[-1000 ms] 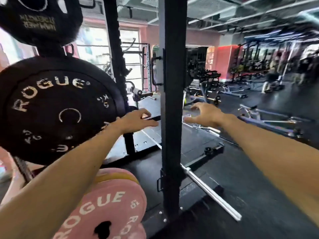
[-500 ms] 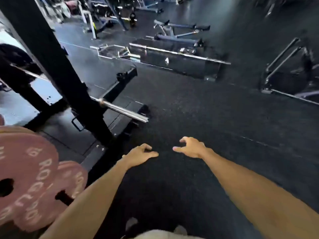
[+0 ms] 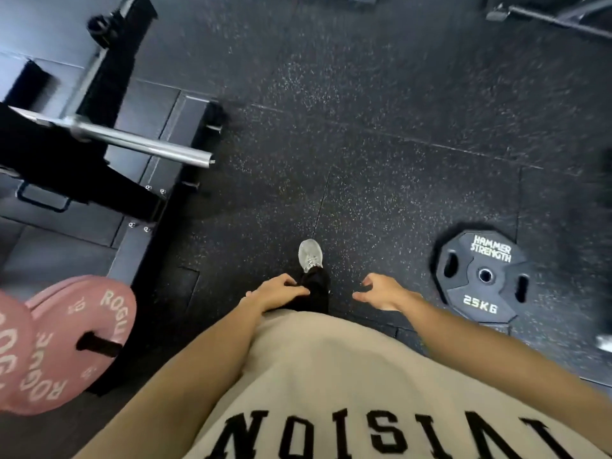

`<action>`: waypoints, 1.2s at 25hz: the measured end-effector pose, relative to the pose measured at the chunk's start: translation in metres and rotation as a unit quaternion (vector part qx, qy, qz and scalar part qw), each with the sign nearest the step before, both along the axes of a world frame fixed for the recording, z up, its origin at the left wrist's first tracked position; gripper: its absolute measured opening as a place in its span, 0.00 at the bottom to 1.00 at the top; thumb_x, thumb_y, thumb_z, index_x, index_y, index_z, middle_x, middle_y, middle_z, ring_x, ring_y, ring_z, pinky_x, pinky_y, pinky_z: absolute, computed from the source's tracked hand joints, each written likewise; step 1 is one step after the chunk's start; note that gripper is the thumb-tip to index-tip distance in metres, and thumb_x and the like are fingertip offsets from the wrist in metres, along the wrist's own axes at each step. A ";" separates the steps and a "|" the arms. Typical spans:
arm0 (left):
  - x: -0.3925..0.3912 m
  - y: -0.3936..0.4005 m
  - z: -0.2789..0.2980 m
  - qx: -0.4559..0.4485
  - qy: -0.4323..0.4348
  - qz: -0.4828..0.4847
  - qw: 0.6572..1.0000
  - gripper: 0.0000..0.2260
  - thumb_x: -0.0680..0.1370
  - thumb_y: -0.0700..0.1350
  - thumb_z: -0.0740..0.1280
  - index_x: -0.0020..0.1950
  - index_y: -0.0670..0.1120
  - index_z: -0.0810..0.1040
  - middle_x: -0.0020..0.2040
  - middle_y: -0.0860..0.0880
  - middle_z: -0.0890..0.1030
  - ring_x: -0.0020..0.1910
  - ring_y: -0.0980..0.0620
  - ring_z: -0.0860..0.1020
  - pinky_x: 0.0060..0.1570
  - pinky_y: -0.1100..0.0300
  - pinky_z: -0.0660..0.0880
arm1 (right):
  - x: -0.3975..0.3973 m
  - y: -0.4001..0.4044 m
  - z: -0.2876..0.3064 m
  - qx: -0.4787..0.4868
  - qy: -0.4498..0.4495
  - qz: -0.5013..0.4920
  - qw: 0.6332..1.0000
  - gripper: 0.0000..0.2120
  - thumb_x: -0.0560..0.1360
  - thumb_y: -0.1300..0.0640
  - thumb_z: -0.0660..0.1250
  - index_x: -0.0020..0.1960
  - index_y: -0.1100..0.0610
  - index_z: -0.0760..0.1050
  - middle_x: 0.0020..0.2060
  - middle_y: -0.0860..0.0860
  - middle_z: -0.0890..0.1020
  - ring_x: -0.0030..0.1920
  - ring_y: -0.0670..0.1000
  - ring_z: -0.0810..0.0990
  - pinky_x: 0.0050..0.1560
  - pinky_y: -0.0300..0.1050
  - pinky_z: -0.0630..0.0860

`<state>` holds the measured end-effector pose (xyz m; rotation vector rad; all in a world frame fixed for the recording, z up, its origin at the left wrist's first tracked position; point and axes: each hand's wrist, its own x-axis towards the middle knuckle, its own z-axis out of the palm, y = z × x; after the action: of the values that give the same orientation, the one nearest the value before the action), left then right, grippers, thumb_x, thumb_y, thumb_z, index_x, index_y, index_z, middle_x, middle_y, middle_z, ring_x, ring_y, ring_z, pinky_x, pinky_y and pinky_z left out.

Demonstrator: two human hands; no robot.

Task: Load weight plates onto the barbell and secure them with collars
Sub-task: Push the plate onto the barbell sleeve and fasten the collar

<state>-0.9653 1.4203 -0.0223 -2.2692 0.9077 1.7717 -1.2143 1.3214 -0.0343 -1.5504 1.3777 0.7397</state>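
Speckled rubber floor carries everything. Barbell sleeve projects bare at upper left; the 25 kg plate lies flat, lower right. Left hand and right hand hang empty, fingers loosely curled. Recommended: squat beside the plate, grip through its handle slots, tip it upright first.

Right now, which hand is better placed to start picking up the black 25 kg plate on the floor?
Right. The right hand hangs open next to the 25 kg Hammer Strength plate, which lies flat on the floor. The left hand is farther away, across the person's leg, nearer the bare barbell sleeve.
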 end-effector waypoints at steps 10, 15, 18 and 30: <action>0.121 -0.245 0.011 -0.049 0.015 -0.038 0.998 0.24 0.76 0.62 0.68 0.68 0.51 0.73 0.68 0.48 0.74 0.65 0.46 0.73 0.66 0.49 0.70 | 0.110 -0.267 0.020 -0.072 -0.034 -0.077 0.994 0.26 0.74 0.43 0.71 0.67 0.56 0.74 0.64 0.53 0.79 0.63 0.56 0.77 0.60 0.46 0.71; 0.177 -0.350 -0.006 -0.032 0.022 0.010 0.999 0.24 0.77 0.59 0.68 0.69 0.49 0.73 0.67 0.48 0.75 0.64 0.47 0.74 0.67 0.50 0.70 | 0.179 -0.364 0.010 -0.035 -0.048 -0.013 0.998 0.25 0.72 0.43 0.72 0.66 0.52 0.74 0.61 0.50 0.79 0.61 0.53 0.77 0.61 0.45 0.72; 0.212 -0.417 -0.015 -0.018 0.005 0.007 1.000 0.25 0.76 0.60 0.70 0.67 0.49 0.74 0.64 0.48 0.77 0.60 0.47 0.76 0.65 0.50 0.72 | 0.216 -0.451 0.003 -0.010 -0.031 0.055 0.998 0.26 0.71 0.41 0.72 0.65 0.51 0.75 0.63 0.51 0.79 0.62 0.53 0.77 0.64 0.48 0.72; 0.431 -0.696 0.000 -0.064 -0.070 0.206 0.974 0.18 0.62 0.69 0.64 0.45 0.59 0.74 0.57 0.52 0.80 0.56 0.48 0.78 0.62 0.50 0.74 | 0.475 -0.830 0.023 -0.045 -0.048 0.182 0.981 0.26 0.74 0.41 0.69 0.67 0.53 0.74 0.64 0.53 0.78 0.63 0.54 0.76 0.67 0.51 0.70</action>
<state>-0.5346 0.7246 -0.0221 -2.7888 0.5694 1.7048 -0.7394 0.4916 -0.0115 -1.9125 1.0804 0.8155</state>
